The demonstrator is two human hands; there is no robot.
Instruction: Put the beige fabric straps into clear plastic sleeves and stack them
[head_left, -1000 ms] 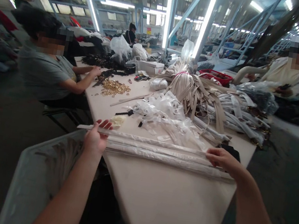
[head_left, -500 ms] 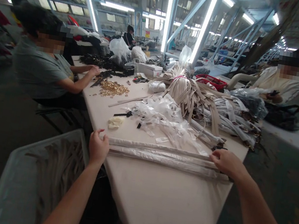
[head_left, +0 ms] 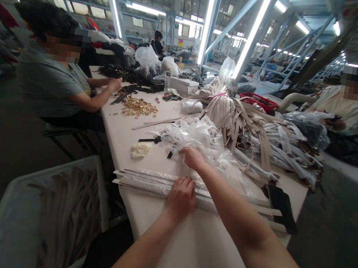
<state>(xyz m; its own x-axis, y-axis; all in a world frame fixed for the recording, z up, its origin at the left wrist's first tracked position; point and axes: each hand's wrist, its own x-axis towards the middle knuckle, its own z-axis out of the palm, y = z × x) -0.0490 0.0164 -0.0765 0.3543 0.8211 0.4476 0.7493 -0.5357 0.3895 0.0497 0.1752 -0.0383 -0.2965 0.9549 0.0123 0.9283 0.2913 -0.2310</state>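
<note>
Bundle of long sleeved strips (head_left: 150,183) and a heap of clear plastic sleeves (head_left: 205,140), both on the white table (head_left: 213,258).

I see the bundle lying flat across the table's near end, running from its left side to its right. The strips are pale, glossy and stacked, and their uneven left ends poke just past the table's left edge. My left hand (head_left: 182,197) rests on the bundle's middle. The heap is crumpled and translucent. It sits just beyond the bundle, farther up the table, and my right hand (head_left: 193,157) touches its near side.
</note>
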